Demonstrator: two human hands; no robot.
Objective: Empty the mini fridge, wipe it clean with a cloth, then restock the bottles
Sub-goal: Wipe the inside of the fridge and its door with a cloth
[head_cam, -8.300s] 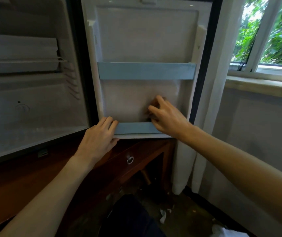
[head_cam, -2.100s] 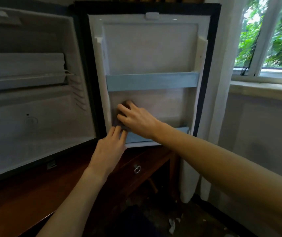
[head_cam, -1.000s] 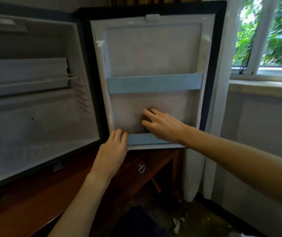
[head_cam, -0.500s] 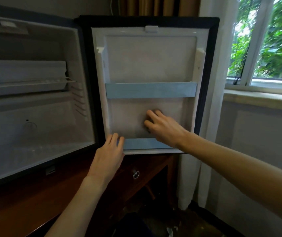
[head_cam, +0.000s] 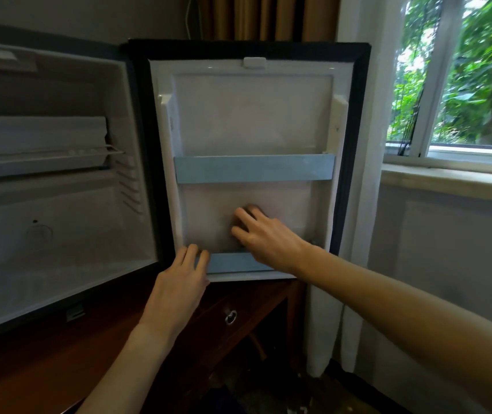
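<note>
- Fridge [head_cam: 59, 228], one, stands open on a dark wooden table [head_cam: 44, 369]; its white cavity shows no bottles.
- One door [head_cam: 253, 115] is swung fully open to the right of the cavity, inner liner facing the camera, black gasket around it.
- Two pale blue rails cross the door: an upper rail [head_cam: 253, 168] at mid-height and a lower rail [head_cam: 233, 262] along the bottom edge.
- One shelf [head_cam: 38, 150] sits in the upper part of the cavity, with a white box-like block above it.
- Two hands are in view, both bare.
- Right hand [head_cam: 264, 237] presses flat against the door liner between the two rails, fingers spread and nearly straight; a dark cloth [head_cam: 252, 208] peeks out just past the fingertips (only a small edge of it shows, the rest is under the palm).
- Left hand [head_cam: 180, 289] rests on the door's bottom left corner, fingers straight and together, tips touching the left end of the lower rail; it grips nothing.
- One drawer pull [head_cam: 230, 317], a metal ring, hangs on the table front below the door.
- One window [head_cam: 462, 79] at the right shows green foliage; a white curtain [head_cam: 358, 204] hangs between it and the door.
</note>
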